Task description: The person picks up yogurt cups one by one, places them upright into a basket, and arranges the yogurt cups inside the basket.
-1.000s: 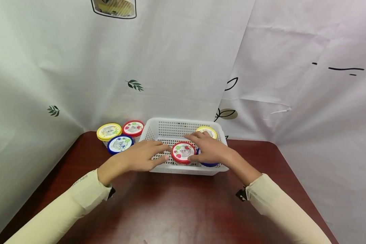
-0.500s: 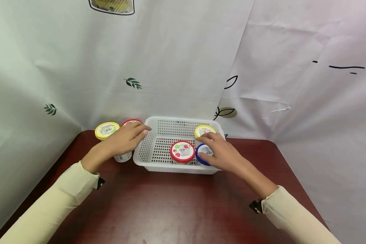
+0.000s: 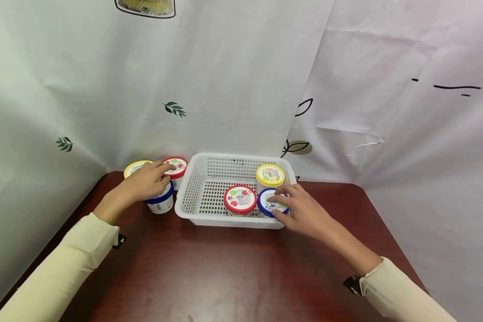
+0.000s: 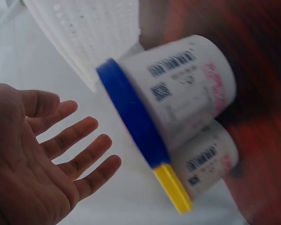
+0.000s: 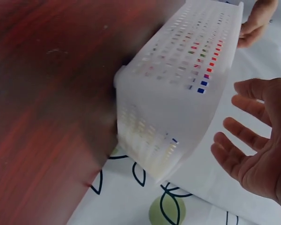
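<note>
My left hand (image 3: 145,182) hovers with loosely spread fingers over the lidded tubs left of the basket. Below it stands a blue-lidded tub (image 4: 178,89), with a yellow-lidded tub (image 4: 203,164) beside it; a red-lidded tub (image 3: 177,166) is just behind. My right hand (image 3: 306,208), fingers relaxed and apart, is above the front right corner of the white plastic basket (image 3: 233,222). Under its fingertips in the head view is another blue-lidded tub (image 3: 265,206) inside the basket. Also in there are a red-lidded tub (image 3: 240,199) and a yellow-lidded tub (image 3: 270,174). Both hands hold nothing.
A dark red wooden table (image 3: 233,273) carries the basket and tubs. White cloth (image 3: 233,89) with leaf prints hangs close behind the table and along both sides. The basket's left wall stands right next to the outside tubs.
My left hand has moved left, from over the basket to over the outside tubs. My right hand has drawn back right and slightly down, uncovering the yellow and blue lids.
</note>
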Tool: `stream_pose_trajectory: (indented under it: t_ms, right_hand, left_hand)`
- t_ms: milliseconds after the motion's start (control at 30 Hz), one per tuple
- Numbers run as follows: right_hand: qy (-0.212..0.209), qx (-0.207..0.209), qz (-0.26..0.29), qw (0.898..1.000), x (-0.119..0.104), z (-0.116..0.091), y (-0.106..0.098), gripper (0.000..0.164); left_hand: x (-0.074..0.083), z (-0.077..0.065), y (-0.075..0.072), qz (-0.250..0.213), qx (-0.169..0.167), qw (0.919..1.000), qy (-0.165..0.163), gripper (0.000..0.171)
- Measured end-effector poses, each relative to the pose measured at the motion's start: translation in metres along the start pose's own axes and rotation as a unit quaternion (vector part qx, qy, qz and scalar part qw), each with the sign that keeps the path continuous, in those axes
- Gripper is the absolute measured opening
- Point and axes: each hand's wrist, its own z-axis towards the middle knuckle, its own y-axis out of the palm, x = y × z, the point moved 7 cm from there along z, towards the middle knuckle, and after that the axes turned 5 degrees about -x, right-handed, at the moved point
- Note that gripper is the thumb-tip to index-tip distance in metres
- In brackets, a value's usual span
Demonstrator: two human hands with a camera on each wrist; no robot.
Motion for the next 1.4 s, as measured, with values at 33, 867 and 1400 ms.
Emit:
stream_pose_trajectory:
  t_ms: [33,867,1400]
  right_hand:
    - [-0.007,0.002,0.000,1.000,0.000,-0.002,0.000,0.034]
    - [-0.140,0.102,-0.098,0.980,-0.008,-0.052,0.015,0.046]
    - [-0.153,0.116,-0.164,0.968,-0.008,-0.058,0.021,0.060]
  left_hand:
    - [-0.004,-0.001,0.002,0.005,-0.007,0.9999,-0.010,0.050]
    - [-0.018,-0.005,0.016,0.027,-0.028,0.9991,-0.016,0.059]
    - [-0.017,0.003,0.013,0.036,-0.056,0.9977,-0.012,0.059]
